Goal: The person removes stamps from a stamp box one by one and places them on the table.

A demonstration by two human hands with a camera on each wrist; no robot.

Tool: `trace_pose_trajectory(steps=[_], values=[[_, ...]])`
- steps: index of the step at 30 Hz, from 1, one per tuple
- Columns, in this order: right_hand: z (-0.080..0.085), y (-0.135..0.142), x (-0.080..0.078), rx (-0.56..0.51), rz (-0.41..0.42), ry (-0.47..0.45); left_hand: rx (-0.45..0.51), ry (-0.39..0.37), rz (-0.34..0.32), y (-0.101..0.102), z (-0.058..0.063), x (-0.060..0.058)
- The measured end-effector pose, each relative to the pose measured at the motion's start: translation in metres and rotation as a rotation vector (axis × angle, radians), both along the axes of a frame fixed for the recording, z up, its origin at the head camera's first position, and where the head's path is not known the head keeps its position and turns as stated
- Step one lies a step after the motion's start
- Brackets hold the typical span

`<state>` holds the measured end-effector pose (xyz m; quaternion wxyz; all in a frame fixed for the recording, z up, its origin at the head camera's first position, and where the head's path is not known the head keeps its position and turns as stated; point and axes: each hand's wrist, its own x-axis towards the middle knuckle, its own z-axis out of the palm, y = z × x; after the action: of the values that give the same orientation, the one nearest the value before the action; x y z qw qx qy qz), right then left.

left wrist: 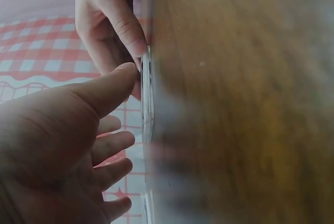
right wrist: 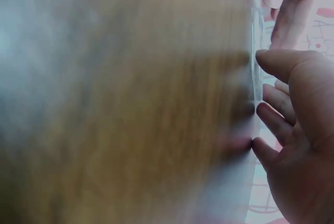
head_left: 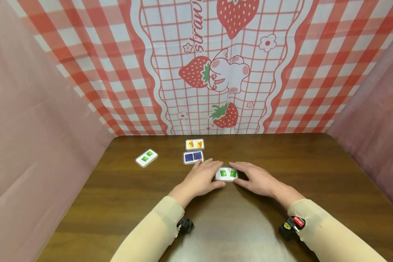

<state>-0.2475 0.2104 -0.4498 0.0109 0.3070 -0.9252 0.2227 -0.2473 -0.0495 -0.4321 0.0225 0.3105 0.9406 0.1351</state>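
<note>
Middle card: While both hands close in around it, the middle card [head_left: 226,174] lies flat on the table, a rounded oblong with a clear plastic rim and two green squares on white. Seen edge-on from the left wrist, the rim looks glossy and layered.
Right hand: The right hand [head_left: 258,179] pinches the card's right end lightly, thumb at the near edge, forefinger at the far one; the other fingers fan apart.
Left hand: The left hand [head_left: 199,180] has its fingers relaxed and slightly spread at the card's left end, thumb stretched out beside it; I can't tell whether it touches.
In the way: Fingertips crowd the card's corners, and one left finger overlaps the near corner of the blue card [head_left: 193,157].
Other cards: Just beyond the blue card is an orange-pictured card [head_left: 194,144]; farther left, a second green card [head_left: 146,158] sits at a slant.
Table: Brown, wood-grained and smooth, the table [head_left: 242,225] has a pale sheen toward the person.
Cloths: A checked strawberry cloth [head_left: 268,92] hangs behind, with softly creased pink fabric [head_left: 46,127] at the sides.
Wrists: Cream sleeves [head_left: 150,229] end near small black cameras [head_left: 185,225].
</note>
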Motion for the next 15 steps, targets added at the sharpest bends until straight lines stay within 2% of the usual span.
trace_pose_trajectory(steps=[11, 15], values=[[0.004, 0.0, 0.012, -0.005, -0.005, -0.035, 0.015, 0.0, -0.08, -0.008, -0.002, 0.006], [0.005, -0.001, 0.015, -0.005, -0.004, -0.051, 0.031, -0.009, -0.088, -0.008, -0.002, 0.008]])
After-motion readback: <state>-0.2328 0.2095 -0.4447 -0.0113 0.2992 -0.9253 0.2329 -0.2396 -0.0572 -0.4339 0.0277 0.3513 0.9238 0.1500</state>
